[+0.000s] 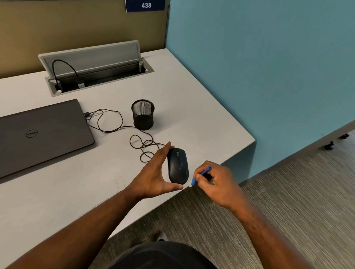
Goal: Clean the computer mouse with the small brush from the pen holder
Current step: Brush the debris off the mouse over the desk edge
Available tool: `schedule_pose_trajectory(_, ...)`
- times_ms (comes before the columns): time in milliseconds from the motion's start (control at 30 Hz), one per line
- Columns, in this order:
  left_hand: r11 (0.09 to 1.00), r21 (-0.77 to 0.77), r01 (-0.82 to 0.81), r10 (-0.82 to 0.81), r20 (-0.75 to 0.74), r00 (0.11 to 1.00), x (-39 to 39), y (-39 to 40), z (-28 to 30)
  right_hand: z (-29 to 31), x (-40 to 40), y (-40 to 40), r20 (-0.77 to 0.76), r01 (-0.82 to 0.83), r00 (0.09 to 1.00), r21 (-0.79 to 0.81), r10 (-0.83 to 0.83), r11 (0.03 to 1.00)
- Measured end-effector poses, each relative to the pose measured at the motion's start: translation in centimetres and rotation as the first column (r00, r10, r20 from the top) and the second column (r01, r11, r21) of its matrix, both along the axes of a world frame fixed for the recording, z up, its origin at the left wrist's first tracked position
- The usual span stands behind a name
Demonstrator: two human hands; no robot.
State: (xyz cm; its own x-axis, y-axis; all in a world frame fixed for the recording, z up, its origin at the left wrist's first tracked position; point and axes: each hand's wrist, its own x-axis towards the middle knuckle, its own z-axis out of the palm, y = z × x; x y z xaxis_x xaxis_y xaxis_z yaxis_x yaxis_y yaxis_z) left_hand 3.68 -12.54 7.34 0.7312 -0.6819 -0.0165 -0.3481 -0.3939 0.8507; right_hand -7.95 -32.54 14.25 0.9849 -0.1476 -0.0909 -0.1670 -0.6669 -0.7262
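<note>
The person stands at the near edge of the tabletop (204,107), both forearms reaching in from below.

The right hand (219,183) is closest to the edge. Its fingers (199,176) are pinched together on the small brush (202,174), a thin blue tool held like a pen, with its lower tip angled down and left toward the computer mouse (178,166). That grip appears chosen for fine control of the tip. The tip sits just beside the mouse's right rear flank; whether it touches the shell cannot be told.

The left hand (157,172) cups the mouse from the left. Its thumb runs under the rear end and the longer fingers reach along the far left side up toward the front, spread apart in a loose C. They seem to rest against the shell rather than squeeze it, probably to keep the mouse from sliding while the brush works. The mouse lies flat, buttons up, very near the tabletop's front edge.

A few dark specks (117,177) dot the surface left of the hand. Beyond the mouse its cable (120,121) loops loosely back to a closed laptop (36,136) on the left. The mesh pen holder (143,114) stands upright farther back, well apart from the hands, and looks empty, which fits the brush being out and in use. Behind it a cable hatch (94,67) stands open.
</note>
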Motion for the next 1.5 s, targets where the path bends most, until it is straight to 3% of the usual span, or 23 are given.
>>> schedule_pose_trajectory(167,1.0,0.003,0.016,-0.016,-0.003,1.0,0.0,-0.3,0.0,0.7,0.2,0.8,0.145,-0.019,0.989,0.15,-0.003,0.989)
schedule_pose_trajectory(300,1.0,-0.012,0.009,-0.009,-0.008,1.0,-0.1,-0.3,0.0,0.0,0.6,1.5,0.045,-0.087,0.996,0.118,0.082,0.989)
schedule_pose_trajectory(533,1.0,0.013,-0.011,0.011,-0.001,1.0,0.1,-0.1,0.2,-0.2,0.4,-0.5,-0.004,0.072,0.997,0.077,-0.072,0.994)
schedule_pose_trajectory(733,1.0,0.009,-0.009,0.009,-0.001,1.0,0.0,-0.3,0.2,0.2,0.9,0.7,0.063,0.019,0.997,0.271,-0.037,0.962)
schedule_pose_trajectory(833,1.0,0.003,-0.016,0.016,-0.003,1.0,0.0,-0.4,0.3,-0.2,1.1,1.2,0.015,-0.028,1.0,0.237,0.025,0.971)
schedule_pose_trajectory(1000,0.999,0.024,-0.022,0.021,0.009,1.0,0.1,-0.2,0.4,-1.1,1.3,-0.4,0.002,0.238,0.97,0.193,-0.243,0.952)
schedule_pose_trajectory(1067,1.0,0.028,-0.013,0.013,0.006,1.0,0.1,-0.2,0.3,-0.9,1.6,-0.7,0.001,0.299,0.95,0.293,-0.313,0.908)
schedule_pose_trajectory(1200,1.0,0.017,-0.006,0.006,-0.006,1.0,-0.1,-0.4,0.3,0.2,2.6,-0.1,0.044,0.233,0.955,0.505,-0.294,0.831)
schedule_pose_trajectory(1267,1.0,0.015,-0.005,0.005,0.003,1.0,-0.1,-0.6,0.4,0.2,3.1,0.2,0.015,0.234,0.962,0.468,-0.272,0.852)
schedule_pose_trajectory(1400,1.0,0.024,0.001,-0.001,0.003,1.0,0.0,-0.5,0.3,-0.5,3.8,0.1,0.037,0.282,0.953,0.244,-0.299,0.928)
schedule_pose_trajectory(1500,1.0,0.022,0.001,-0.001,0.006,1.0,-0.1,-0.4,0.3,-0.2,3.9,-0.1,0.052,0.245,0.963,0.237,-0.264,0.94)
